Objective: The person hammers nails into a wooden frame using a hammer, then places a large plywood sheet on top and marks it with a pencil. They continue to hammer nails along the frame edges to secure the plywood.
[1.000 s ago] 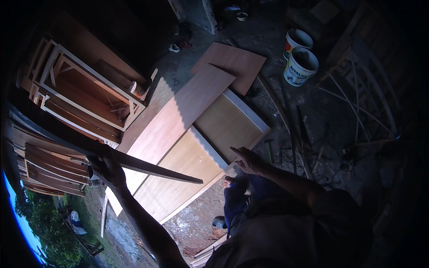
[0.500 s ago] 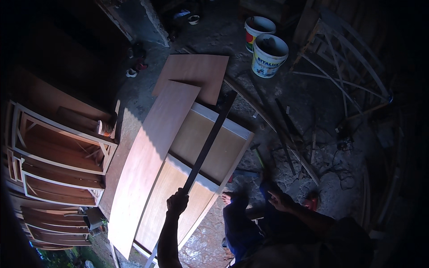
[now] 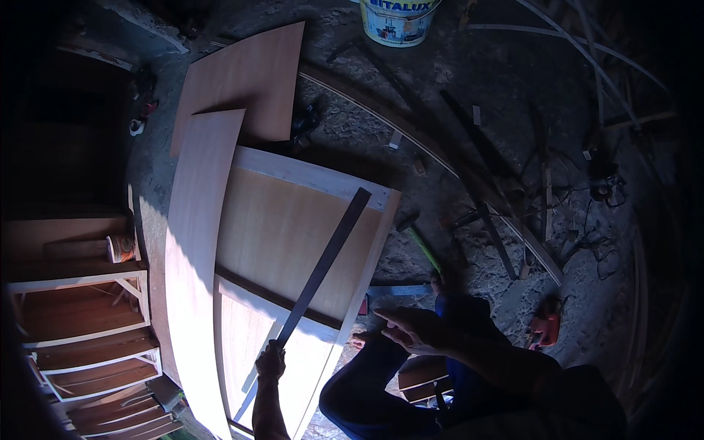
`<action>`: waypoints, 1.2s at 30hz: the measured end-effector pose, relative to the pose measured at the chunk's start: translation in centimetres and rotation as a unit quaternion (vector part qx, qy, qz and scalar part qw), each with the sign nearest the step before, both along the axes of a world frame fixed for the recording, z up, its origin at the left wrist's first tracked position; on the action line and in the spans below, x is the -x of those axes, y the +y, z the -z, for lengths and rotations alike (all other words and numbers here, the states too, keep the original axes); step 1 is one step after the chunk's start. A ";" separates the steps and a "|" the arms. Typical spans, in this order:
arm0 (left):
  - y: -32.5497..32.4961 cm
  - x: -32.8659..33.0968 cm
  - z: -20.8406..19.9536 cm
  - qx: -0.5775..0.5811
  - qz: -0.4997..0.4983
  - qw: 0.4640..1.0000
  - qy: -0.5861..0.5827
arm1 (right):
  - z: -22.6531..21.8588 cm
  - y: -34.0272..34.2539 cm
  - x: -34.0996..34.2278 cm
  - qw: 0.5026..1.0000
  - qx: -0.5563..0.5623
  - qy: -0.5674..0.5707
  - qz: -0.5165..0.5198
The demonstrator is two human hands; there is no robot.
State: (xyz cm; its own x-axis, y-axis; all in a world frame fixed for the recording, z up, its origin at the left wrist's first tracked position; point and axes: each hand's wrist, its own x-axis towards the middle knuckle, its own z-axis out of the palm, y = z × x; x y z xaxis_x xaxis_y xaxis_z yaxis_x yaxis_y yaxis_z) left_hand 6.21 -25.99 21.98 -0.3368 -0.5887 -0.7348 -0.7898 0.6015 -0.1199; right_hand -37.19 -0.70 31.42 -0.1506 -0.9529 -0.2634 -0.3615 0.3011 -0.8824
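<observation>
My left hand [image 3: 270, 361] is closed round the near end of a long, dark, flat strip [image 3: 323, 264]. The strip slants away to the right over a wooden panel with a pale frame [image 3: 312, 176]; whether it touches the panel I cannot tell. A loose thin plywood sheet [image 3: 199, 213] lies along the panel's left side, its near part in bright sun. My right hand [image 3: 407, 330], fingers stretched out and holding nothing, is above my legs, just right of the panel's edge.
A second plywood sheet [image 3: 242, 81] lies beyond the panel. On the floor to the right are a hammer with a green handle [image 3: 423, 248], long wooden strips [image 3: 396, 121] and a red object [image 3: 545, 323]. A white bucket [image 3: 400, 26] stands farther off. Wooden frames [image 3: 81, 312] stand at left.
The dark strip has come nearer, its far end now inside the panel's far edge. My left hand has moved down and left, my right hand left toward the panel. The view has shifted.
</observation>
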 end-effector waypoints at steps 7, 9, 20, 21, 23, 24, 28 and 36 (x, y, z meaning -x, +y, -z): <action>-3.5 2.9 8.4 0.046 0.024 0.999 0.004 | 2.5 -3.4 4.5 0.988 0.050 -0.136 -0.052; -4.6 4.1 10.2 0.057 0.018 0.998 0.004 | 3.9 -3.8 5.4 0.984 0.092 -0.143 -0.043; -3.1 6.7 11.1 0.159 0.023 0.987 0.028 | 6.5 -0.1 7.4 0.949 0.220 -0.220 -0.055; -2.9 11.0 9.7 0.155 0.056 0.980 0.114 | 6.1 1.4 8.3 0.947 0.230 -0.220 -0.038; -2.8 18.2 8.9 0.136 0.077 0.932 0.326 | 5.1 3.7 11.6 0.939 0.245 -0.239 -0.012; -2.1 22.2 7.8 0.120 0.076 0.923 0.358 | 5.6 4.2 12.9 0.939 0.244 -0.241 0.014; 3.8 36.0 4.9 -0.182 -0.036 0.841 0.509 | 10.8 2.4 14.9 0.960 0.223 -0.099 0.135; 9.3 51.4 5.0 -0.300 -0.119 0.804 0.499 | 19.9 -1.6 15.1 0.942 0.265 -0.132 0.157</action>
State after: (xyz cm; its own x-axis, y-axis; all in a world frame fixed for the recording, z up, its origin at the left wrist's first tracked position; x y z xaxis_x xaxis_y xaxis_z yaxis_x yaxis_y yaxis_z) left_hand -45.20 -16.67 16.94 -0.8656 -0.3630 -0.3448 -0.4144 0.1328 0.9004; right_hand -52.25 -2.34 11.51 -0.4423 -0.8807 0.1695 -0.0745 -0.1523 -0.9855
